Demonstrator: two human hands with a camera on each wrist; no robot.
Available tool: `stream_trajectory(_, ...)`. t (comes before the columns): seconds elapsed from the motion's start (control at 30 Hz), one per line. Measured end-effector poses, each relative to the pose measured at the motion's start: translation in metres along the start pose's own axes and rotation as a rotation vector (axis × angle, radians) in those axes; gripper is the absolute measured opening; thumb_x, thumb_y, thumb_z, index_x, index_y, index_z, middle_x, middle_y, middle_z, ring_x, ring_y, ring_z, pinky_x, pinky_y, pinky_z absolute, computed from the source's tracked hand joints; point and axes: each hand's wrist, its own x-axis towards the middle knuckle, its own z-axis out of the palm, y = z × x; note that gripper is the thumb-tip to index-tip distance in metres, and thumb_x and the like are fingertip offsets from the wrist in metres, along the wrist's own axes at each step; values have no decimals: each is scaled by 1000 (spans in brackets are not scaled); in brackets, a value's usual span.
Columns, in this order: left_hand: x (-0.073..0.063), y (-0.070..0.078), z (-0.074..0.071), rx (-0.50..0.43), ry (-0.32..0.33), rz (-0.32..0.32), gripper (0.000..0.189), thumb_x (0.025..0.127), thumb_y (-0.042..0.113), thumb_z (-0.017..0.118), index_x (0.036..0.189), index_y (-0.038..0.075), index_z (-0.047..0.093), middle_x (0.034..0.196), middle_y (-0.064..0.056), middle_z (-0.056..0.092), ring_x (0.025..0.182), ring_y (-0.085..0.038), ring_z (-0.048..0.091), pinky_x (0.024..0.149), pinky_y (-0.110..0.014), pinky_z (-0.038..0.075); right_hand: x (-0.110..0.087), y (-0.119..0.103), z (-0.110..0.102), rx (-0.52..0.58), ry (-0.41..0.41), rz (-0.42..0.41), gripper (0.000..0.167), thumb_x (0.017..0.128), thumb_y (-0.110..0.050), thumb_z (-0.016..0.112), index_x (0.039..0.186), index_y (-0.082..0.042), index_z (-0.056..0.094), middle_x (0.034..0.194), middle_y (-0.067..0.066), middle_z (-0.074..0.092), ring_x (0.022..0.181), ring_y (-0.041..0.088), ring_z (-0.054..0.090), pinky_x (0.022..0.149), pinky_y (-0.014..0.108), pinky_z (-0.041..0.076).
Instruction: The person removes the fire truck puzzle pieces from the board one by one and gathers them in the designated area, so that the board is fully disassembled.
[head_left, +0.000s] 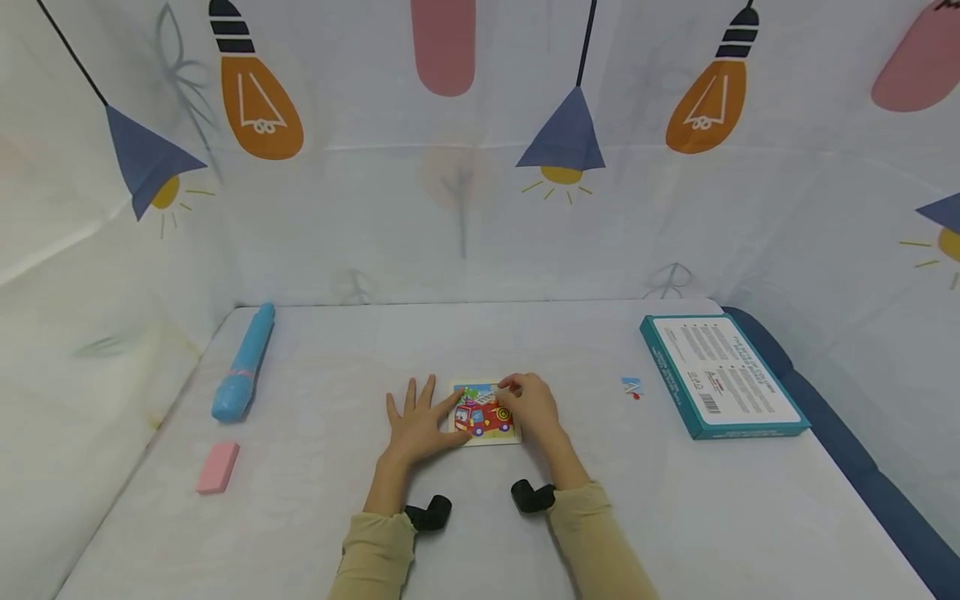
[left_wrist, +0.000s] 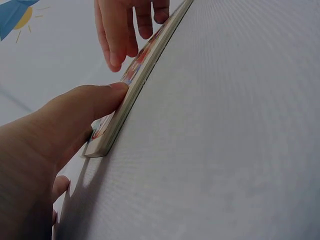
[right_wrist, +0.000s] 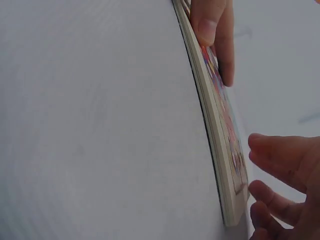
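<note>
Two bare hands in rolled beige sleeves work over a small picture puzzle board, printed with a red fire truck, lying flat on a white surface between them. The left hand has its grip spread wide, thumb and forefinger touching the board's left part as if to steady it. The right hand bends its fingers over the upper right corner, thumb and forefinger close together; whether they pinch anything cannot be told. The step appears to be working at that corner. A loose blue-and-white puzzle piece with a touch of red lies to the right, well apart from the board; the next move probably calls for lifting it, turning it to match, and pressing it flat while the left hand braces the board. The right fingers hide the corner from above. Both wrist views show the board nearly edge-on, so its picture is hard to read; the right one shows a recess near its end, but not clearly whether a piece is missing.
</note>
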Motion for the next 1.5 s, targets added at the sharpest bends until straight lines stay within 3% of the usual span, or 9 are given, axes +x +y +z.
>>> stream_trajectory(0.17, 0, 1, -1, -10, -4, 2, 73, 73, 59, 65, 137, 28, 46, 151, -16, 21, 138, -43, 5, 100, -68, -6, 0, -7, 6, -167, -23, -28, 26, 79, -29, 72, 97, -11, 69, 99, 13, 56, 91, 29, 55, 76, 42, 47)
stream_trajectory(0.43, 0, 0, 0, -15, 0, 0, 72, 72, 59, 65, 136, 29, 48, 151, -16, 22, 138, -43, 5, 100, -69, -6, 5, -12, 11, -167, -57, 10, 27, 78, -26, 73, 96, -8, 64, 101, 12, 54, 91, 26, 52, 78, 40, 46)
stream_trajectory(0.67, 0, -2, 2, -18, 1, 0, 72, 72, 60, 65, 136, 30, 47, 151, -15, 21, 139, -43, 6, 100, -69, -6, 8, -11, 13, -23, -79, 20, 26, 79, -21, 73, 96, -7, 60, 87, 5, 60, 78, 18, 54, 70, 33, 46)
stream_trajectory(0.9, 0, -2, 2, -16, 6, -2, 72, 72, 60, 65, 136, 30, 48, 151, -15, 22, 138, -43, 6, 100, -69, -6, 6, -16, 13, 186, -60, 17, 29, 83, -14, 67, 109, -6, 57, 85, 6, 61, 67, 14, 58, 59, 27, 48)
stream_trajectory(1.17, 0, -1, 3, -10, 2, -13, 72, 72, 59, 65, 136, 30, 48, 152, -15, 21, 139, -42, 4, 101, -68, -7, 7, -8, 3, 297, 44, 69, 23, 83, -10, 66, 105, -6, 62, 84, 6, 58, 78, 18, 55, 67, 29, 45)
stream_trajectory(1.5, 0, -1, 3, -16, 5, -6, 73, 72, 58, 66, 136, 28, 47, 152, -16, 21, 139, -43, 4, 100, -68, -7, 14, 10, -12, 388, 70, 160, 24, 83, -5, 65, 106, -3, 61, 90, 11, 58, 78, 18, 61, 65, 26, 52)
